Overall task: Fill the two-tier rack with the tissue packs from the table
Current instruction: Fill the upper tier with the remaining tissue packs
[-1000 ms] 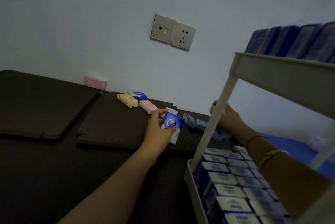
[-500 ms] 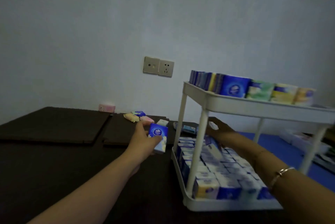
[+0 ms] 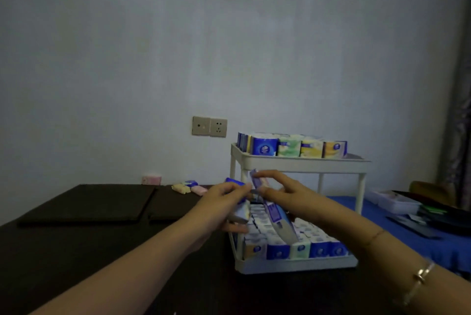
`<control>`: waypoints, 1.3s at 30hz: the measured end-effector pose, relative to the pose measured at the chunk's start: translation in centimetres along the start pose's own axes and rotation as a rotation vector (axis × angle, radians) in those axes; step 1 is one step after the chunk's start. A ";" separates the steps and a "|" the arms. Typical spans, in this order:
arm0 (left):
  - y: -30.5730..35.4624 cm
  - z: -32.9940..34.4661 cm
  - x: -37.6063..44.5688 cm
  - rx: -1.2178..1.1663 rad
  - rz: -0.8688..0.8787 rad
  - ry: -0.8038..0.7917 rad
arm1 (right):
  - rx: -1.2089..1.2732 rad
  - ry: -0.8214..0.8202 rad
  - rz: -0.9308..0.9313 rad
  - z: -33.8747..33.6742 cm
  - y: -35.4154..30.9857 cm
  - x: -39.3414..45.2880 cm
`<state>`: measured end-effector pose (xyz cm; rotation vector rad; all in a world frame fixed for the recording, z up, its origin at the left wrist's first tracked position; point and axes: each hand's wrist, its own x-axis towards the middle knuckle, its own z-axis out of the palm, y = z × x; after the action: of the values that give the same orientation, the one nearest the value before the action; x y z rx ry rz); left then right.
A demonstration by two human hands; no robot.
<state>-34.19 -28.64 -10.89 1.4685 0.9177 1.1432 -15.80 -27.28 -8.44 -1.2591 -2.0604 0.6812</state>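
Our left hand [image 3: 219, 202] gripping a blue tissue pack [image 3: 238, 209], our right hand [image 3: 283, 193] pinching another pack [image 3: 270, 209], both before the two-tier rack [image 3: 300, 163]

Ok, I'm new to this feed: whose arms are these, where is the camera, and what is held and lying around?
No machine here: a person's bare arms, filmed by one camera worn on the head, looking forward and down. The left hand grips a blue tissue pack. The right hand pinches a purple-edged pack, tilted over the lower tier. The white two-tier rack stands on the dark table; both tiers already hold packs. A few loose packs lie by the wall, a pink one further left.
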 end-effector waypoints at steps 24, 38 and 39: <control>16.4 2.3 12.2 0.372 0.207 -0.110 | 0.289 0.324 -0.223 -16.6 -5.0 7.9; 17.2 7.3 20.2 0.306 0.209 -0.126 | 0.094 0.212 -0.068 -23.8 1.1 8.7; 17.2 7.8 20.6 0.308 0.207 -0.128 | 0.083 0.198 -0.050 -24.0 1.3 8.6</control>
<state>-21.61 -14.49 9.65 1.9017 0.8964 1.0734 -0.52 -16.40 8.88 -1.1745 -1.8770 0.5884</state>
